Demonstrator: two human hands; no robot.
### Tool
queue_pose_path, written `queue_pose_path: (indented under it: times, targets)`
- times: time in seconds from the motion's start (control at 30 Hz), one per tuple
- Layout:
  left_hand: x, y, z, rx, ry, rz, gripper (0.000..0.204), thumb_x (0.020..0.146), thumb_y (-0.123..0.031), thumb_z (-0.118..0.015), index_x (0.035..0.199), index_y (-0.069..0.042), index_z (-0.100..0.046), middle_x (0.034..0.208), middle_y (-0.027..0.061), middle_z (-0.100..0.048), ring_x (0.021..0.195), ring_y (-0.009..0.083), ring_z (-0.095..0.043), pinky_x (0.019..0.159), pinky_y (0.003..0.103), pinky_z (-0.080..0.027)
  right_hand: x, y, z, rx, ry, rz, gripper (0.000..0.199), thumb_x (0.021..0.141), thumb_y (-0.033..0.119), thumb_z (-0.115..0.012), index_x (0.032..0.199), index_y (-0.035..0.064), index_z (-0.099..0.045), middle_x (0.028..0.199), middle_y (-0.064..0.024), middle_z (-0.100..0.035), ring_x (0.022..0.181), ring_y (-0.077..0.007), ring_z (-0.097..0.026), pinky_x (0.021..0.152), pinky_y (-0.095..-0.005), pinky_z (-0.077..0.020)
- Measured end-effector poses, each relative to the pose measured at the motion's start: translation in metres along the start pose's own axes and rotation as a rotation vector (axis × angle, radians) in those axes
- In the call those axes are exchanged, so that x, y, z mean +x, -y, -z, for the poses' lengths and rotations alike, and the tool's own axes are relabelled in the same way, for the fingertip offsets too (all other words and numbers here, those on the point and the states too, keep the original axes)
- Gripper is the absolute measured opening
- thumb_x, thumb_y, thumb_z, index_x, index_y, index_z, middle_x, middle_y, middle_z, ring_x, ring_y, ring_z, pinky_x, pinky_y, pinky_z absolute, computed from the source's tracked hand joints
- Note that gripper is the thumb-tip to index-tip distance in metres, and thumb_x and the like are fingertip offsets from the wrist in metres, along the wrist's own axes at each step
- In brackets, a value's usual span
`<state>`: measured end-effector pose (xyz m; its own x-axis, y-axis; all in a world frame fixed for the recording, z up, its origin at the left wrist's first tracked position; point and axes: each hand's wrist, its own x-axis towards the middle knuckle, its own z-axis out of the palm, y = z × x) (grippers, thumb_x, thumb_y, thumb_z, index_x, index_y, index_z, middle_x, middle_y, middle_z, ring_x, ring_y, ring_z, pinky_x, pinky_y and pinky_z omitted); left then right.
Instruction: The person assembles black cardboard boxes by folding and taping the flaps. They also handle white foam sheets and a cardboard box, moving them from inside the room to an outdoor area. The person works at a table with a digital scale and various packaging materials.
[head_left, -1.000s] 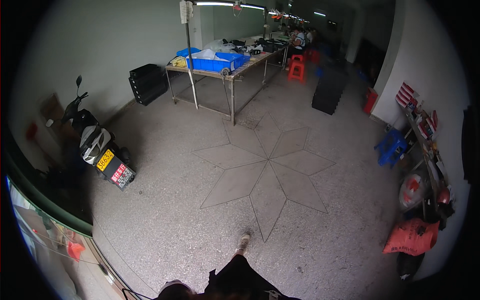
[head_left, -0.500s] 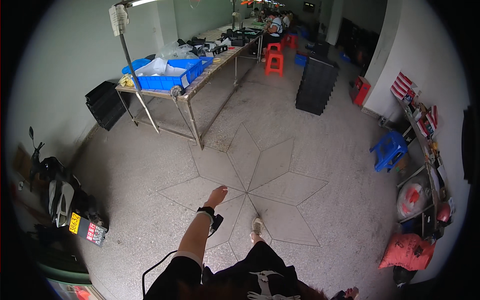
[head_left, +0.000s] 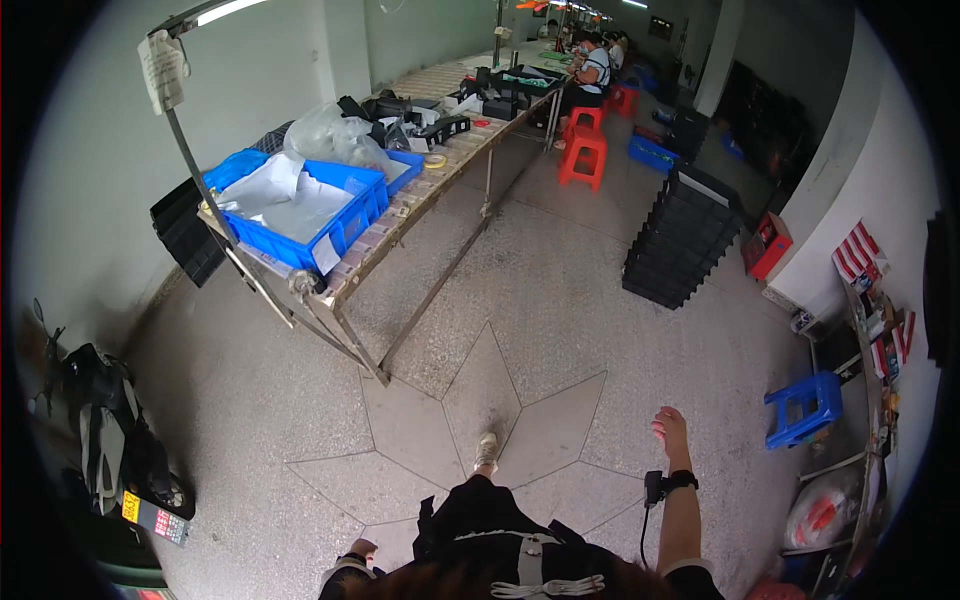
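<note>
My right hand (head_left: 672,432) swings out ahead over the bare floor, loosely bent, with nothing in it. A black band with a small black device and a cable (head_left: 668,484) circles that wrist. Low in the picture, close to my body, my left hand (head_left: 363,549) shows only in part, and its fingers are mostly hidden. Neither hand touches anything. One shoe (head_left: 486,450) is forward on the star-patterned floor. Ahead on the left, a long worktable (head_left: 405,226) carries a blue crate (head_left: 357,221) lined with white sheets.
A stack of black trays (head_left: 680,240) stands right of the aisle, past red stools (head_left: 583,158) and seated people (head_left: 592,72). Along the right wall are a blue stool (head_left: 803,410) and a cluttered shelf (head_left: 872,400). A scooter (head_left: 105,440) is parked at left.
I have stepped forward, so the table, crate and tray stack appear nearer. My right arm has swung forward into view, while my left has swung back toward the lower edge.
</note>
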<state>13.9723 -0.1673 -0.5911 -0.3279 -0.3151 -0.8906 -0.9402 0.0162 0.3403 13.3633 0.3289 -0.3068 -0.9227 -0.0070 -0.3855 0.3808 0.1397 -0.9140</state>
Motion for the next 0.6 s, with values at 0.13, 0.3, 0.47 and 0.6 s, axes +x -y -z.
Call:
queue_pose_path:
  times: [0.13, 0.3, 0.47, 0.6]
  targets:
    - [0.091, -0.171, 0.05, -0.244, 0.002, 0.087, 0.02, 0.073, -0.026, -0.052, 0.078, -0.01, -0.063, 0.073, 0.0101, -0.063, 0.068, 0.0243, -0.061, 0.058, 0.038, -0.048, 0.106, 0.052, -0.079, 0.059, 0.114, -0.096, 0.036, 0.076, 0.019, -0.058, 0.108, 0.0069, -0.049, 0.089, -0.0055, -0.056, 0.073, -0.0185, -0.058, 0.064, -0.0313, -0.0455]
    - [0.127, -0.573, 0.13, 0.32, -0.355, -0.673, 0.031, 0.078, -0.029, -0.044, 0.087, -0.004, -0.06, 0.092, 0.0195, -0.06, 0.087, 0.0358, -0.056, 0.075, 0.044, -0.044, 0.218, 0.072, -0.116, 0.154, 0.008, -0.326, 0.037, 0.076, 0.019, -0.058, 0.109, 0.007, -0.048, 0.096, -0.0103, -0.053, 0.077, -0.0237, -0.055, 0.068, -0.0365, -0.0449]
    - [0.137, -0.851, 0.24, -0.009, -0.421, -0.846, 0.03, 0.081, -0.022, -0.053, 0.105, -0.005, -0.055, 0.088, 0.0167, -0.061, 0.085, 0.0296, -0.059, 0.073, 0.038, -0.046, 0.38, 0.098, -0.173, 0.151, -0.089, -0.418, 0.036, 0.077, 0.021, -0.058, 0.109, 0.0075, -0.048, 0.096, -0.0119, -0.052, 0.073, -0.0238, -0.054, 0.063, -0.0363, -0.0451]
    - [0.174, -0.974, 0.303, -0.194, -0.492, -0.873, 0.033, 0.081, -0.022, -0.052, 0.11, -0.005, -0.053, 0.095, 0.0154, -0.061, 0.09, 0.0269, -0.059, 0.078, 0.036, -0.045, 0.549, 0.174, -0.253, 0.158, -0.069, -0.319, 0.036, 0.075, 0.02, -0.057, 0.108, 0.008, -0.049, 0.094, -0.0112, -0.052, 0.071, -0.0236, -0.054, 0.06, -0.0353, -0.0452]
